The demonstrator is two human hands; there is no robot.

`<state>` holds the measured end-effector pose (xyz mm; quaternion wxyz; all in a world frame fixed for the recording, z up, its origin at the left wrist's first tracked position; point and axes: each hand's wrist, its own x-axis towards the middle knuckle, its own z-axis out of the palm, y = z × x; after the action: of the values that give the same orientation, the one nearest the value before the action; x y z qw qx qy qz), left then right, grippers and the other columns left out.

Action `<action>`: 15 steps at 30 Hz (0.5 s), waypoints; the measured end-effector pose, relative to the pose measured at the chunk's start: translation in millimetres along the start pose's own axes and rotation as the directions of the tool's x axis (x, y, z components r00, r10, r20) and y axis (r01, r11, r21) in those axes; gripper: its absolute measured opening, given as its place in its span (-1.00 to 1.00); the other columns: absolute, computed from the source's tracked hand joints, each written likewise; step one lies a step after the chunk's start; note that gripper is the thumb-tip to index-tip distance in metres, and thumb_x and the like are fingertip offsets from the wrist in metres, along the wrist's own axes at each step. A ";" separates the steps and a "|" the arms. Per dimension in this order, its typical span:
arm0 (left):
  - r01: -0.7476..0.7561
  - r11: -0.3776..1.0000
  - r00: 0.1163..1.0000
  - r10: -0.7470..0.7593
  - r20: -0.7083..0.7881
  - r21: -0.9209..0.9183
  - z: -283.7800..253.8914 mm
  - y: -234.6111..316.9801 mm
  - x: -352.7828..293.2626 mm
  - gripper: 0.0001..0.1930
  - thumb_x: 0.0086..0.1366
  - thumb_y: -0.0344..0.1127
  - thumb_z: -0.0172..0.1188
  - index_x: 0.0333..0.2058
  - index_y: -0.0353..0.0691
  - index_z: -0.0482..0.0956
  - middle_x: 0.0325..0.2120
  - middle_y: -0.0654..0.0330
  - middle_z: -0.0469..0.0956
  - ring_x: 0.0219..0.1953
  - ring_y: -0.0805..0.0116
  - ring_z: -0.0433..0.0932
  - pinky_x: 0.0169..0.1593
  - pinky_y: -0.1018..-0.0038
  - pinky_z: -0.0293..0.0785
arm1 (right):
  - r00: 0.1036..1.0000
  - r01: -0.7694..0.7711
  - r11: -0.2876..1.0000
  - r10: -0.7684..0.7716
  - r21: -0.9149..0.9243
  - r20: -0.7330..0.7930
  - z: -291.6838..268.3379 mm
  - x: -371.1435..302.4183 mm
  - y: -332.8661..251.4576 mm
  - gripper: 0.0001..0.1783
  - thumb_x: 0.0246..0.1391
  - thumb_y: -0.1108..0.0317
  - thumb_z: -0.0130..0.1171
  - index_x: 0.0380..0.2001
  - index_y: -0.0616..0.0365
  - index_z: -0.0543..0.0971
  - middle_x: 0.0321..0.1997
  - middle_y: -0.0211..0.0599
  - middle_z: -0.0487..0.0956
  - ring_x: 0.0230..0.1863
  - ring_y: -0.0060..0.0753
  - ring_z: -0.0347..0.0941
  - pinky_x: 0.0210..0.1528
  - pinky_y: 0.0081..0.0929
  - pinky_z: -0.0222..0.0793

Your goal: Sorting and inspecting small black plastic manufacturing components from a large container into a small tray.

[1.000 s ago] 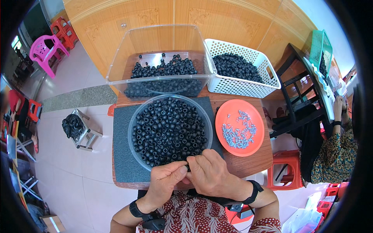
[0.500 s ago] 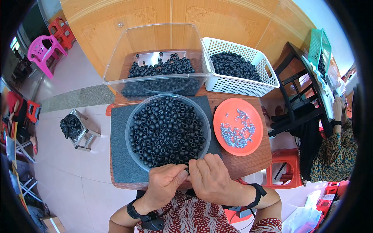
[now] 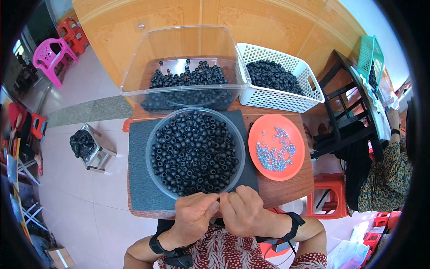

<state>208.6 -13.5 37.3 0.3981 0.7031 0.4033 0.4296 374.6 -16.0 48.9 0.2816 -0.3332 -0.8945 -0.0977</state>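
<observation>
Just past the near rim of a round clear tub (image 3: 242, 154), my left hand (image 3: 192, 217) and my right hand (image 3: 244, 211) meet with their fingertips close together. Both are closed in a pinch. Whatever sits between the fingertips is tiny and mostly hidden. Small round black plastic pieces with holes (image 3: 193, 150) fill the tub. To its right, an orange-red plate (image 3: 290, 173) carries many small shiny silvery pieces (image 3: 274, 159). Under the tub lies a dark grey mat (image 3: 139, 172).
Behind the tub stand a clear rectangular bin (image 3: 134, 85) and a white perforated basket (image 3: 277, 99), both holding black pieces. The wooden table (image 3: 286, 190) ends close to my body. On the right, another person's patterned sleeve (image 3: 387, 179) is near a red stool (image 3: 329, 197).
My hands have drawn slightly down and toward me from the tub's rim, still pinched together. A dark bit that showed between the fingertips is now mostly covered.
</observation>
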 end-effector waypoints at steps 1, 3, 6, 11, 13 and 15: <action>-0.030 0.998 0.999 0.029 0.020 0.046 -1.9 1.5 1.1 -0.83 0.21 -0.36 0.19 -0.35 -0.39 0.59 -0.65 0.11 0.48 -0.62 0.30 0.47 -0.54 0.49 0.32 | 1.000 -0.001 1.000 0.001 -0.001 -0.002 1.3 0.3 0.7 -0.73 -0.42 0.38 0.09 -0.55 0.36 0.45 -0.58 -0.26 0.30 -0.60 -0.41 0.15 -0.63 -0.49 0.02; -0.047 0.998 0.999 0.046 0.028 0.048 -6.0 1.0 6.3 -0.83 0.21 -0.36 0.20 -0.34 -0.40 0.58 -0.64 0.11 0.49 -0.62 0.31 0.47 -0.53 0.49 0.32 | 0.993 0.010 0.999 -0.013 -0.032 -0.120 7.3 0.8 5.0 -0.74 -0.43 0.41 0.10 -0.55 0.38 0.46 -0.57 -0.25 0.32 -0.59 -0.40 0.16 -0.62 -0.46 0.06; -0.003 1.000 0.999 0.003 0.050 -0.002 -9.8 0.1 7.5 -0.82 0.22 -0.37 0.19 -0.32 -0.41 0.58 -0.61 0.12 0.52 -0.59 0.36 0.49 -0.50 0.51 0.35 | 0.987 -0.054 0.987 0.076 0.149 -0.140 14.0 2.2 7.2 -0.78 -0.39 0.44 0.13 -0.56 0.35 0.44 -0.57 -0.24 0.32 -0.59 -0.35 0.20 -0.61 -0.42 0.08; 0.196 0.978 0.981 -0.195 0.024 -0.076 -20.7 -9.2 -2.3 -0.82 0.27 -0.39 0.15 -0.28 -0.42 0.59 -0.51 0.13 0.61 -0.49 0.47 0.56 -0.39 0.58 0.46 | 0.992 -0.112 0.973 0.120 0.203 -0.028 2.5 4.2 24.5 -0.80 -0.27 0.44 0.25 -0.59 0.26 0.42 -0.59 -0.23 0.34 -0.57 -0.24 0.27 -0.60 -0.35 0.12; 0.358 0.873 0.906 -0.410 -0.103 -0.330 -30.2 -13.6 -3.3 -0.81 0.28 -0.39 0.16 -0.24 -0.42 0.58 -0.47 0.14 0.62 -0.46 0.49 0.56 -0.38 0.57 0.48 | 0.972 -0.222 0.965 0.230 0.139 -0.046 -0.6 0.0 48.9 -0.80 -0.22 0.44 0.29 -0.61 0.21 0.43 -0.61 -0.24 0.35 -0.59 -0.20 0.28 -0.63 -0.30 0.11; 0.307 0.899 0.900 -0.381 -0.211 -0.313 -45.9 -16.7 2.0 -0.82 0.28 -0.42 0.15 -0.24 -0.44 0.57 -0.45 0.13 0.61 -0.44 0.50 0.55 -0.34 0.59 0.50 | 0.969 -0.212 0.977 0.212 0.015 -0.130 -4.2 0.8 82.8 -0.81 -0.19 0.43 0.31 -0.59 0.18 0.46 -0.61 -0.22 0.38 -0.62 -0.16 0.30 -0.65 -0.26 0.13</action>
<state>163.0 4.0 37.1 0.5028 0.4940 0.5095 0.4936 429.9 45.7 51.8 0.3485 -0.4195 -0.8336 -0.0881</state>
